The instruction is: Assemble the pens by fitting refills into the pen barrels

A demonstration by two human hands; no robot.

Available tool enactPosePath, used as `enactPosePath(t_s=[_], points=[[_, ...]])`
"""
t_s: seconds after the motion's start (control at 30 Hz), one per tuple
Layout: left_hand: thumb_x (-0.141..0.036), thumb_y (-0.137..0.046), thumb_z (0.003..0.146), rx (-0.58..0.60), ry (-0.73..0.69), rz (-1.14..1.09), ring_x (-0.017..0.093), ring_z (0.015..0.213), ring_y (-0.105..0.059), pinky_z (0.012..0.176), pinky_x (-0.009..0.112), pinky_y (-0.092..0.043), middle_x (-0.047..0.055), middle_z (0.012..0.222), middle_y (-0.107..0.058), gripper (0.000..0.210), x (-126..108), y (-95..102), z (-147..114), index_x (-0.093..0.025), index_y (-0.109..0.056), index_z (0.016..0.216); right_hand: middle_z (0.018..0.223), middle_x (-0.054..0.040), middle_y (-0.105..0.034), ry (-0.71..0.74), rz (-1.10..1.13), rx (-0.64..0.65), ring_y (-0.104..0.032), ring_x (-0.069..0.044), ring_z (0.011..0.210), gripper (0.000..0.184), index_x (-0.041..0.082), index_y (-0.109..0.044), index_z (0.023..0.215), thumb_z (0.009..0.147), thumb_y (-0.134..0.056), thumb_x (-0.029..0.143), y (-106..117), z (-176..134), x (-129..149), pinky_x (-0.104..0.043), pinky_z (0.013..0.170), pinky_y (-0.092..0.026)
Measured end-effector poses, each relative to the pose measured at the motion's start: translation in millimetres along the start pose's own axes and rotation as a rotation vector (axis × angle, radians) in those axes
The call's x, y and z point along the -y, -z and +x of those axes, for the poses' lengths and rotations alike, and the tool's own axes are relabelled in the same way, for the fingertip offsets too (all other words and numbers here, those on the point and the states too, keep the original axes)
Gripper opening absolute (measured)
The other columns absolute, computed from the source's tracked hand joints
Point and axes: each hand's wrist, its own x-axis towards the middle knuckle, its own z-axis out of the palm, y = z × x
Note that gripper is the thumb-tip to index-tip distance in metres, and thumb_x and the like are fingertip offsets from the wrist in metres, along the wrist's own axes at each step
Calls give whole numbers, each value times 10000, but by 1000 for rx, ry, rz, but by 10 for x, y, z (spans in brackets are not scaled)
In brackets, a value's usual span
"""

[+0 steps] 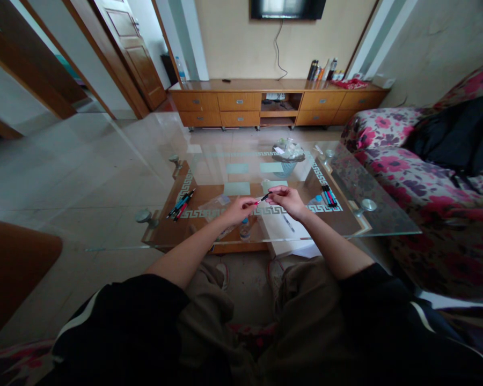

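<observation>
Above the glass table (209, 236), a slim pen (264, 198) spans the gap between my two hands. My left hand (240, 210) pinches its pinkish-red end. The fingers of my right hand (287, 200) close on its black end. Whether the black part is a separate cap I cannot tell. Left of my hands lies a loose group of pens (181, 205) in blue, black and red. Another group of pens (329, 197), black, blue and red, rests side by side on the right of the glass.
Under the glass are a plastic bottle (244, 229), white paper (273, 228) and another pen (288, 222). A full waste basket (285, 167) stands beyond the table. A floral sofa (418, 198) with a black bag (454, 136) is at right, a wooden cabinet (241, 102) at the back.
</observation>
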Motion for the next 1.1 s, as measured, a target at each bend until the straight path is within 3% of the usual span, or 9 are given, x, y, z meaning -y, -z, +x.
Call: enactPosePath(t_s=[0.2, 0.37, 0.83, 1.1], points=[[-316, -555, 923, -71, -148, 314, 164, 844, -619, 767, 268, -482, 77, 987, -718, 289, -43, 31, -1, -152, -715, 1098, 747, -37, -733, 14, -86, 114, -706, -172, 695, 345, 166, -684, 883, 619, -877, 277, 6, 1, -65, -282, 672, -599], [-317, -546, 925, -71, -139, 442, 164, 816, -610, 756, 265, -456, 54, 924, -720, 252, -55, 62, -16, -164, -727, 1010, 706, -9, -714, 75, -202, 135, -653, -130, 609, 338, 158, -709, 876, 618, -860, 317, 26, 31, -105, -247, 611, -558], [-302, -542, 944, -107, -197, 509, 163, 768, -586, 737, 259, -412, 53, 861, -706, 239, -150, 85, -67, -171, -743, 949, 728, -40, -738, 50, -219, 158, -668, -151, 612, 341, 155, -745, 897, 634, -866, 336, -10, 36, -87, -264, 612, -565], [-310, -547, 947, -139, -219, 553, 164, 753, -566, 730, 265, -401, 55, 815, -665, 246, -209, 92, -85, -181, -757, 955, 692, -55, -726, 43, -306, 230, -659, -138, 597, 435, 146, -732, 793, 711, -779, 570, -19, 2, -44, -242, 594, -552]])
